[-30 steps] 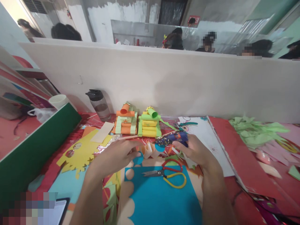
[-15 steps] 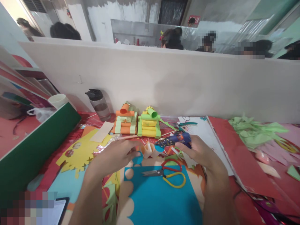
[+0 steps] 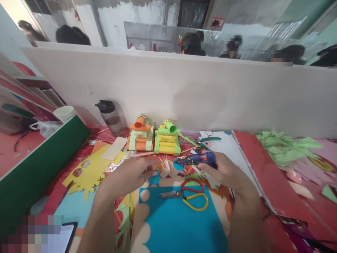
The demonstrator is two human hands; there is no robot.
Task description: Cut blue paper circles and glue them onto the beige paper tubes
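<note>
My right hand point(image 3: 222, 172) is wrapped round a dark blue hot glue gun point(image 3: 197, 159), whose nozzle points left. Close to that nozzle are curled peach paper strips point(image 3: 166, 168), pinched at their left end by my left hand point(image 3: 135, 172); its fingertips partly hide them. A small blue paper circle point(image 3: 154, 178) lies under the left fingers. Below both hands, scissors point(image 3: 181, 194) with one red and one yellow handle rest on a blue paper sheet point(image 3: 181, 225) with a scalloped left edge.
Two paper tanks, one orange point(image 3: 140, 135) and one yellow-green point(image 3: 167, 140), stand behind the hands beside a water bottle point(image 3: 110, 117). A white partition point(image 3: 158, 84) closes off the back. Yellow paper cutouts point(image 3: 86, 168) lie left, a red board point(image 3: 263, 168) and green scraps point(image 3: 286, 144) right.
The glue gun has turned slightly in my right hand, which has shifted a little to the right. My left hand and the paper strips look almost unmoved.
</note>
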